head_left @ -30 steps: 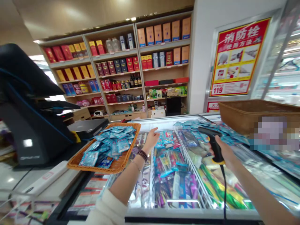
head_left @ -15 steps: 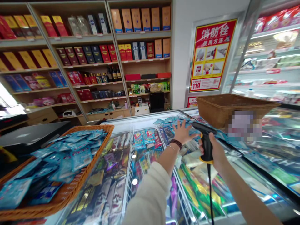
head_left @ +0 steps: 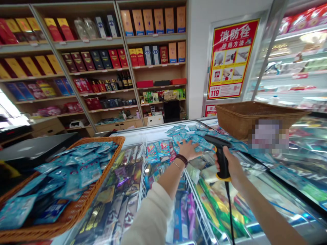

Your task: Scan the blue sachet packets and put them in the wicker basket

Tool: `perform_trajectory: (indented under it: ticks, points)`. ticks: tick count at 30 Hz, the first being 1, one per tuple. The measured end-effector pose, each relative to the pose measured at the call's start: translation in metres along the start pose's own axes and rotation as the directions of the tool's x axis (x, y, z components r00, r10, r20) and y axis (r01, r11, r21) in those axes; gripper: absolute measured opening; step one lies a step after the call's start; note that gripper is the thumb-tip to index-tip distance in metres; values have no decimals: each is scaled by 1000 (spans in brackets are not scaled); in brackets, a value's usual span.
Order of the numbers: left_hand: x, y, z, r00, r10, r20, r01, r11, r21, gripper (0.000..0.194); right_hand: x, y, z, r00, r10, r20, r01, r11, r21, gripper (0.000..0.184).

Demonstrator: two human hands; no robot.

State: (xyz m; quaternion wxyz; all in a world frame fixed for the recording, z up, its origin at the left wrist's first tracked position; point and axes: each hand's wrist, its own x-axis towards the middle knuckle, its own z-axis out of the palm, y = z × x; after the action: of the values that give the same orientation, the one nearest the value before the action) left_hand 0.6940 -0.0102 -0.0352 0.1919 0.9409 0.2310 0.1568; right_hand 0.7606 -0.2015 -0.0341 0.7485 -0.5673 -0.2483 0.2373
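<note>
My left hand (head_left: 187, 150) is stretched out with its fingers spread, over the near edge of a scatter of small blue packets (head_left: 198, 136) on the freezer's glass top. It holds nothing; whether its fingertips touch the packets I cannot tell. A bead bracelet circles that wrist. In my right hand (head_left: 231, 165) is a black and yellow barcode scanner (head_left: 222, 158), gripped by its handle, its head pointing left toward the packets and its cable hanging down. At the left, an orange wicker basket (head_left: 98, 185) holds a heap of similar blue packets (head_left: 88, 172).
Under the glass, the chest freezer (head_left: 143, 132) holds wire baskets of colourful wrapped goods. A brown basket (head_left: 233, 120) stands at the back right of the freezer. Shelves of boxes and bottles (head_left: 112, 59) line the wall behind, beside a red poster (head_left: 231, 61).
My left hand has drawn back toward me and to the left, uncovering more blue packets. The scanner in my right hand has shifted slightly left.
</note>
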Motion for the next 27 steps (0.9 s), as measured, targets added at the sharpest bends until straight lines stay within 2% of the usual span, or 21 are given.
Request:
perform_trajectory:
  ticks: [3, 7, 10, 13, 15, 17, 19, 21, 24, 27]
  points:
    - [-34, -17, -7, 995, -30, -91, 21, 995, -100, 47, -6, -1, 10, 999, 40, 35, -42, 999, 31, 62]
    - [-81, -37, -25, 990, -62, -124, 35, 979, -203, 42, -16, 2, 31, 996, 68, 54, -70, 997, 37, 62]
    - [-117, -52, -44, 985, -45, -164, 1, 966, -259, 45, -20, 11, 52, 986, 88, 141, -92, 995, 25, 60]
    - [-150, -69, -62, 960, -23, -279, -71, 944, -322, 57, -22, 25, 77, 972, 109, 206, -112, 994, -2, 61]
    - [-167, -81, -72, 912, -109, -396, -35, 940, -341, 68, -24, 34, 96, 968, 116, 224, -118, 993, -6, 64]
    - [-181, -93, -79, 837, -271, -475, 101, 930, -353, 74, -28, 41, 116, 968, 106, 228, -114, 993, 24, 65]
    - [-191, -107, -84, 768, -426, -477, 251, 887, -388, 74, -35, 43, 134, 968, 100, 231, -119, 990, 70, 64]
    - [-197, -121, -88, 720, -529, -449, 330, 831, -449, 68, -43, 40, 148, 965, 113, 237, -138, 986, 92, 61]
    - [-201, -140, -90, 670, -618, -412, 324, 743, -586, 43, -53, 31, 162, 952, 137, 274, -164, 983, 78, 57]
    - [-204, -150, -88, 616, -672, -412, 227, 652, -723, 30, -62, 22, 166, 939, 133, 318, -161, 985, 64, 57]
